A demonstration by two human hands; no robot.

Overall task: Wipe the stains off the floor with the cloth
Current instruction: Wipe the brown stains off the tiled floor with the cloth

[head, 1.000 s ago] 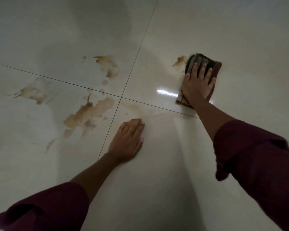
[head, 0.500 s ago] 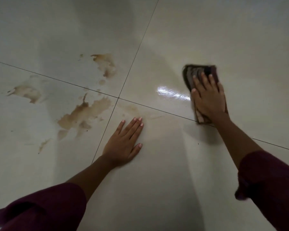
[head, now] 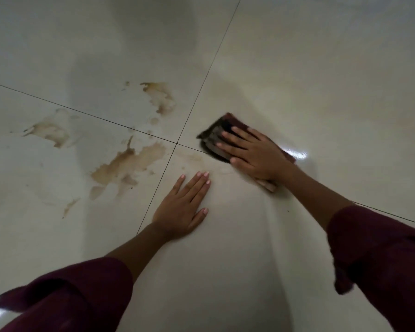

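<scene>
**Cloth pressed flat beside the tile joint**

The right hand (head: 256,155) lies spread, palm down, on a dark brownish cloth (head: 213,137), pinning it to the glossy pale floor (head: 321,80) just right of where the grout lines (head: 177,143) cross. The left hand (head: 183,204) rests flat and open on the nearer tile, holding nothing. Brown stains (head: 127,164) lie to the left of both hands, on the tiles across the joint, with a faint smear between cloth and left hand
</scene>
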